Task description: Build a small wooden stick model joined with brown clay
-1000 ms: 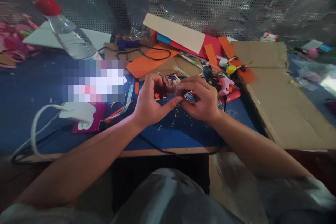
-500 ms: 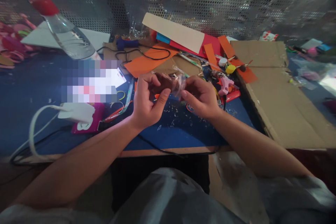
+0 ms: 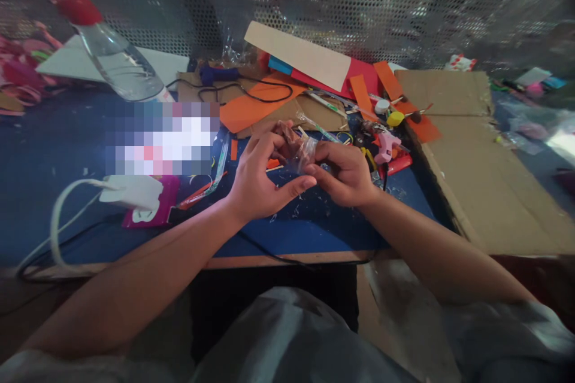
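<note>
Over left on the blue surface (image 3: 287, 240) sat a bottle (image 3: 123, 63), with a plug (image 3: 132, 192) nearer the edge. Around the middle, the left hand (image 3: 265, 176) had its grip half-curled on a crinkly brown packet (image 3: 293, 142), thumb out, while the right hand's (image 3: 344, 175) grip was pinched on its clear end. Right of that: pink glue gun (image 3: 387, 146), then cardboard (image 3: 503, 179).

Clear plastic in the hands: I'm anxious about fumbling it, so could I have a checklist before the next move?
1. Right hand gripping the clear plastic: ok, thumb and finger pinch its right side.
2. Left hand at the plastic: ok, curled about its left part.
3. Pink glue gun apart from both hands: ok.
4. Glue gun cold: cannot tell.
5. Table free of scraps: not ok, bits lie around the hands.
</note>
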`<action>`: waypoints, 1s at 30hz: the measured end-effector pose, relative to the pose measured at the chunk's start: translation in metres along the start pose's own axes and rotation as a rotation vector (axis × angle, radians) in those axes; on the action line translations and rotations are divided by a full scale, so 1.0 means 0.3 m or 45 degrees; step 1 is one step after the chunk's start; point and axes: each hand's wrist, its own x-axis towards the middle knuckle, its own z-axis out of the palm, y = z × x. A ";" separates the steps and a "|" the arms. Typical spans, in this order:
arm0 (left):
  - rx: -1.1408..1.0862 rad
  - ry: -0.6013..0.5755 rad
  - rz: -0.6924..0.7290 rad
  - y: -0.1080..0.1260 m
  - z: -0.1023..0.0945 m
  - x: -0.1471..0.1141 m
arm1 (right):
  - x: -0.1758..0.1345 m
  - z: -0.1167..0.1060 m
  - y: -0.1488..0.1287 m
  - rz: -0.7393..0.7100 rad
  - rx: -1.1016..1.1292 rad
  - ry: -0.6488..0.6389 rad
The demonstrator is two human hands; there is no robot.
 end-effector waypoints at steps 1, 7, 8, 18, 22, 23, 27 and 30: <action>0.009 -0.013 -0.009 0.000 0.001 -0.002 | -0.001 0.001 0.001 -0.022 -0.007 -0.019; 0.017 -0.046 0.006 0.020 -0.003 0.003 | -0.001 -0.002 0.000 -0.077 -0.006 -0.052; 0.027 -0.046 0.023 0.024 -0.006 0.006 | -0.001 -0.003 -0.002 -0.075 -0.008 -0.059; 0.115 0.069 0.212 0.043 -0.006 0.022 | 0.001 0.001 -0.016 -0.177 -0.023 -0.063; 0.116 0.029 0.222 0.045 -0.016 0.024 | -0.004 0.005 -0.013 -0.169 -0.024 -0.074; 0.119 0.026 0.219 0.045 -0.017 0.023 | -0.006 0.005 -0.013 -0.164 -0.016 -0.077; 0.050 0.010 0.232 0.041 -0.014 0.019 | -0.007 0.003 -0.010 -0.126 0.022 -0.090; 0.025 -0.001 0.249 0.035 -0.008 0.016 | -0.005 0.004 -0.007 -0.096 0.116 -0.085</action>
